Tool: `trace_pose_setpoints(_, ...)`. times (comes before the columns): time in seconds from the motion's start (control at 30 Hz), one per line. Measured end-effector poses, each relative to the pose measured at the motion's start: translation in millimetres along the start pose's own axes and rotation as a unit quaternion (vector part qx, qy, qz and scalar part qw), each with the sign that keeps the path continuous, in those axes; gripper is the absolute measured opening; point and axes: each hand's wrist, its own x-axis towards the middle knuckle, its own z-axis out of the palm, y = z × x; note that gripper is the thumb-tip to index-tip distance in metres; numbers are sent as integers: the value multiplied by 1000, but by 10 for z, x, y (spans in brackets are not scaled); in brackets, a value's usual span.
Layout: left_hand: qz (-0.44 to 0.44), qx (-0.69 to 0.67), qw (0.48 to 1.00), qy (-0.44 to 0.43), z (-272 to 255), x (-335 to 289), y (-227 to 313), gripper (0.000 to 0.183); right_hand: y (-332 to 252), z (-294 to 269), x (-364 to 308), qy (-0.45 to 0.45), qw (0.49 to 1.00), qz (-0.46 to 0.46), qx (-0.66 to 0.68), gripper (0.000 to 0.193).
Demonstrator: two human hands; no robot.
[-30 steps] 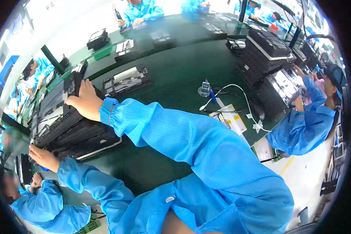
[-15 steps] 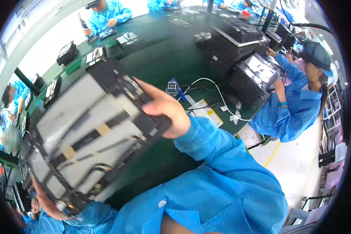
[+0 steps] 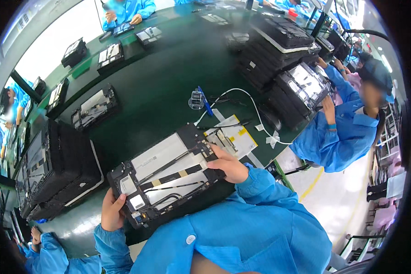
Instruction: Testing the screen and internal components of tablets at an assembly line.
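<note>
the open tablet chassis now sits lower over the table, left hand and right hand fingers gripping opposite ends (stiff, fragile; best held by edges).

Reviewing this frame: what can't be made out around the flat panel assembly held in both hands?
All in the head view:
- Left hand: its fingers curl under the panel assembly, so the grip beneath is hidden.
- Right hand: fingertips are covered by the panel's black frame edge.
- Panel's small connectors and cables: too small to tell whether they are seated.
- Yellow sheet: partly hidden behind the panel.
- Stack of black trays: bent and blurred by the fisheye rim.
</note>
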Motion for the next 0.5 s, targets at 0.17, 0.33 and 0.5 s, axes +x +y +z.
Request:
trace_pose_setpoints(0.17, -9, 85, 996, 15, -240, 54, -259, 37, -95, 137, 7, 75, 991, -16, -110, 45)
trace_pose_setpoints(0.33, 22, 423, 905, 45, -425, -92, -35, 34, -166, 159, 86, 18, 994, 48, 92, 42)
trace_pose_setpoints(0.5, 489, 657, 498, 284, 539, -241, 409, 39, -269, 281, 101, 120, 984, 62, 117, 40)
